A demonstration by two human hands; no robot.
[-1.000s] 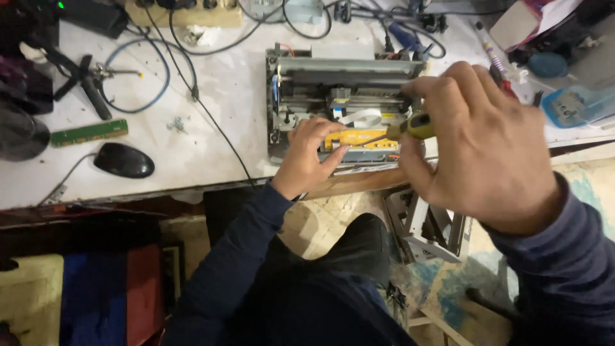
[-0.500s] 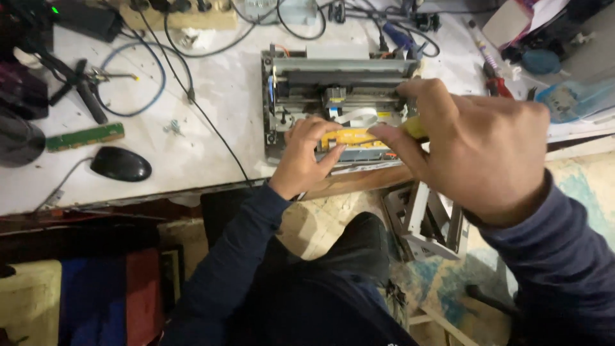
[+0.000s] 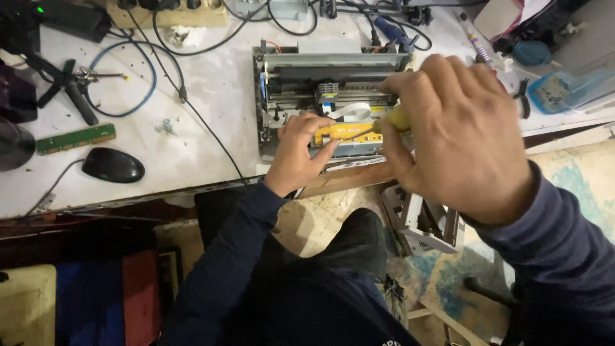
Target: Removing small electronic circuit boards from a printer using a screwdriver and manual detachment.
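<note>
An opened grey printer mechanism [image 3: 333, 70] lies on the white workbench [image 3: 211, 96], with a yellow circuit part [image 3: 343, 132] at its front edge. My left hand [image 3: 298, 154] rests on that front edge, fingers touching the yellow part. My right hand [image 3: 458, 131] is closed around a screwdriver with a yellow handle [image 3: 394, 118]; its shaft points left at the yellow part. The tip is hidden among the parts.
A black mouse [image 3: 113, 165], a green circuit board strip [image 3: 75, 138], a blue cable [image 3: 138, 77] and loose screws [image 3: 166, 127] lie to the left. Pliers [image 3: 522, 96] and a blue plastic box [image 3: 567, 90] sit at the right. A grey printer frame [image 3: 419, 221] stands on the floor.
My right hand with the screwdriver has shifted slightly left and down toward the yellow part. My left hand stays on the printer's front edge.
</note>
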